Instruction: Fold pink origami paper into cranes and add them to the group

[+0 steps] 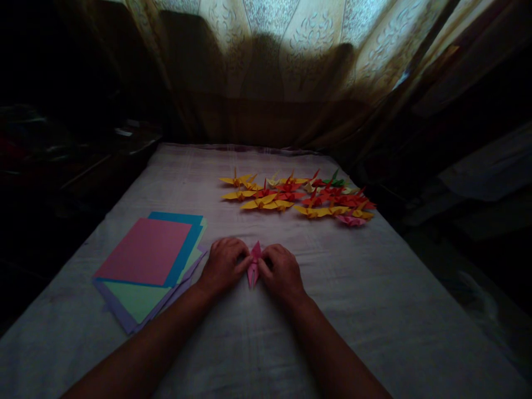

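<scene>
While the pink fold (pixel 253 267) lies on the cloth (pixel 374 310) with its long axis pointing away from the person, left hand (pixel 224 265) and right hand (pixel 279 270) pinch it from either side, equally near, cranes (pixel 299 197) well beyond.
</scene>
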{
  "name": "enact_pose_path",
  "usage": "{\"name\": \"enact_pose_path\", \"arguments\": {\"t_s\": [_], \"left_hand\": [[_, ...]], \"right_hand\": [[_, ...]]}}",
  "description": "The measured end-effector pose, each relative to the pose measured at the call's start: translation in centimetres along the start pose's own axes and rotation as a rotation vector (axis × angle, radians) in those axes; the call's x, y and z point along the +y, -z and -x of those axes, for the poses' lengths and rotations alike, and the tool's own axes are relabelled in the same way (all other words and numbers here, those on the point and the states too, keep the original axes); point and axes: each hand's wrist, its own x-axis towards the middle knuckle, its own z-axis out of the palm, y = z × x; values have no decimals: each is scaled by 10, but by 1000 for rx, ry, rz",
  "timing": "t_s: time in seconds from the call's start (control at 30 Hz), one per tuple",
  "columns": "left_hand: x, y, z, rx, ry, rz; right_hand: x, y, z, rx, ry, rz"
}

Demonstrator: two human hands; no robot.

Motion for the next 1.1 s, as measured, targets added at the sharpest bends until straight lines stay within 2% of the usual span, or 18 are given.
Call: {"name": "enact_pose_path", "arguments": {"t_s": [0.3,0.43,0.67,0.9,1.1], "left_hand": [[1,-1,1,5,23,-39],[2,0,2,23,9,-53],[0,2,-1,-57,21,-21],[-4,5,-6,-92,31,-12],[-6,3,-9,-76,40,-4]], "right_hand": [[2,-5,1,52,-23,26],[0,-3,0,-6,2,28],[-8,1,-2,-55,-48,95],[4,4,-6,-134,5,2],[9,-1,-5,-78,20,-31]]}}
